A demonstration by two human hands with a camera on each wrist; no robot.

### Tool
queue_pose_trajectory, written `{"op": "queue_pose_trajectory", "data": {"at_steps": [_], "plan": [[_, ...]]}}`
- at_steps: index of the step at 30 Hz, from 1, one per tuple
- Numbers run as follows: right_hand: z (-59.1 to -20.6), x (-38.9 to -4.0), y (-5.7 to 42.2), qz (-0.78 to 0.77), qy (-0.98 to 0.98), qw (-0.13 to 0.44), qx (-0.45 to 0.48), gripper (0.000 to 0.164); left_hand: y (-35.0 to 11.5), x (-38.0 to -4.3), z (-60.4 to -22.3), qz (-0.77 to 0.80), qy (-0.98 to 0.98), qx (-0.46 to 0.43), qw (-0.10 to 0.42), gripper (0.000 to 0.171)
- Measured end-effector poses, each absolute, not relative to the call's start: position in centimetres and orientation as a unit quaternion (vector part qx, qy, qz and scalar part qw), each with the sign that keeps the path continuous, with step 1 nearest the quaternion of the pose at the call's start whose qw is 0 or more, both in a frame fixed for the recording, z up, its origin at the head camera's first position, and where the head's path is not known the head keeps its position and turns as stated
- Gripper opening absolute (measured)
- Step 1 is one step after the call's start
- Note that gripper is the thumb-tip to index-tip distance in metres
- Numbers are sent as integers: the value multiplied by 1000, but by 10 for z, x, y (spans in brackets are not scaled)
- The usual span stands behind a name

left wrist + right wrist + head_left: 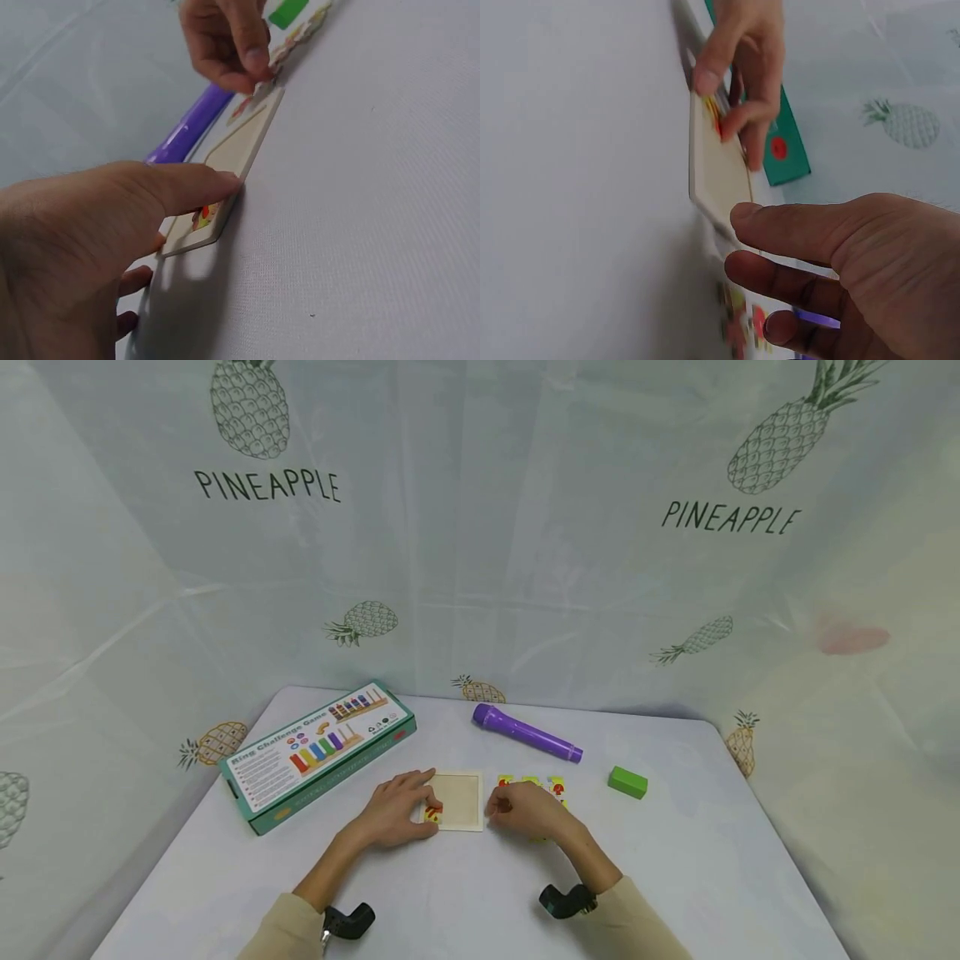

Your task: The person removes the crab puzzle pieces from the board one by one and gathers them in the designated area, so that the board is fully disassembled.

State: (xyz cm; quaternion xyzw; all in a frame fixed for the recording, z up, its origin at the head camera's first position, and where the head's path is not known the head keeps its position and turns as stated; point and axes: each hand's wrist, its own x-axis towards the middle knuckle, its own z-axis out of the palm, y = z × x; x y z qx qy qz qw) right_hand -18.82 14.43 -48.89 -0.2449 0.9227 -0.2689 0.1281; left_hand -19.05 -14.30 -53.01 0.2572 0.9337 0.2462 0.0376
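A shallow wooden puzzle tray (461, 802) lies on the table with one red and yellow puzzle piece (433, 814) in its near left corner. My left hand (397, 810) holds the tray from the left, its thumb along the near edge and a fingertip at the piece. Just off the tray's right edge hovers my right hand (528, 810), fingers loosely bent. In the right wrist view, nothing shows between its parted thumb (780, 229) and forefinger. Several loose puzzle pieces (557, 785) lie beneath and behind this hand, partly hidden by it.
A green-edged game box (318, 756) lies slanted at the back left. Behind the tray is a purple toy microphone (527, 732), and a green block (627, 782) sits to the right. A pineapple-print curtain (480, 527) hangs behind the white table (465, 902).
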Motion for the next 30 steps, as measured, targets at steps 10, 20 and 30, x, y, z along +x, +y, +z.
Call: {"op": "queue_pose_trajectory", "data": {"at_steps": [10, 20, 30], "plan": [[-492, -196, 99, -245, 919, 131, -280, 29, -144, -191, -534, 253, 932, 255, 49, 28], [-498, -188, 76, -207, 927, 119, -291, 43, -143, -191, -534, 259, 934, 242, 46, 41], [-496, -190, 69, -244, 923, 130, -268, 35, -143, -191, -532, 247, 937, 243, 44, 56]]}}
